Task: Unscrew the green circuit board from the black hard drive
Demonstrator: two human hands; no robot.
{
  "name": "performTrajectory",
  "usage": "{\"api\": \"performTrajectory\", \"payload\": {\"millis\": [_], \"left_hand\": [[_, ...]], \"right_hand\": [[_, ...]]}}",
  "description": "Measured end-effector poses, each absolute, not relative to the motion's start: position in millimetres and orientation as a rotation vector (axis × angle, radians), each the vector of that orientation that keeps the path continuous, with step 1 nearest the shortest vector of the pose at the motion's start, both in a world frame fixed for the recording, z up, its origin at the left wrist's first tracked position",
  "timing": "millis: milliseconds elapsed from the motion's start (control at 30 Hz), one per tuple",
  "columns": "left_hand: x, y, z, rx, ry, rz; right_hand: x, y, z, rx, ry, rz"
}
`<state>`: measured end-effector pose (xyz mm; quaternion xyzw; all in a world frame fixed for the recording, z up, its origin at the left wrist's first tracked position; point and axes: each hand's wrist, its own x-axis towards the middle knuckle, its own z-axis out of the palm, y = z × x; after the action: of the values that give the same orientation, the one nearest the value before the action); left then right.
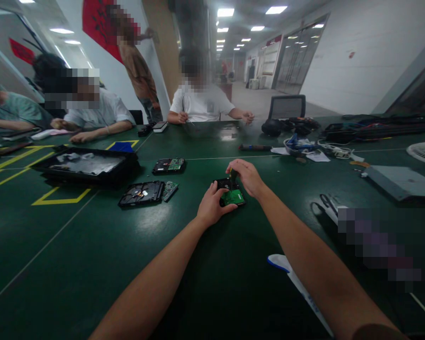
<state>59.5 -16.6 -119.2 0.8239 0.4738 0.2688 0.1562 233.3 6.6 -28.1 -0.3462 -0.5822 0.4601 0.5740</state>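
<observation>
A hard drive (234, 197) with a green circuit board lies board side up on the green table. My left hand (212, 204) grips its near left side, thumb and fingers closed around the edge. Above the board, my right hand (247, 177) is closed on a screwdriver (233, 174) held upright, its shaft pointing down at the drive. The screwdriver's tip is too small to make out. To the left lies a second hard drive (141, 193), with a loose circuit board (170, 190) at its right end. Behind these is a third hard drive (169, 165).
A black tray (88, 163) stands at the left. A dark tool (255, 147) lies beyond my hands, near blue-and-white bundled items (299, 144). A grey metal box (403, 182) is at the right. Under my right forearm lies a white, blue-edged item (281, 262). People sit across the table.
</observation>
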Motion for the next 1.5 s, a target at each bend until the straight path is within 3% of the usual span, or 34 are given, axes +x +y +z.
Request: {"api": "performTrajectory", "payload": {"millis": [567,1200,1500], "left_hand": [[58.3,-18.5,-111.0,2.349,1.329,0.677],[62.4,-11.6,-106.1,2.268,1.323,0.656],[61.3,-13.2,-106.7,2.287,1.311,0.654]], "right_hand": [[239.2,1.7,-17.6,-0.917,-1.452,1.048],[245.1,-4.5,-8.0,-0.825,-1.439,1.286],[252.2,-5.6,0.5,-0.942,-1.595,1.028]]}}
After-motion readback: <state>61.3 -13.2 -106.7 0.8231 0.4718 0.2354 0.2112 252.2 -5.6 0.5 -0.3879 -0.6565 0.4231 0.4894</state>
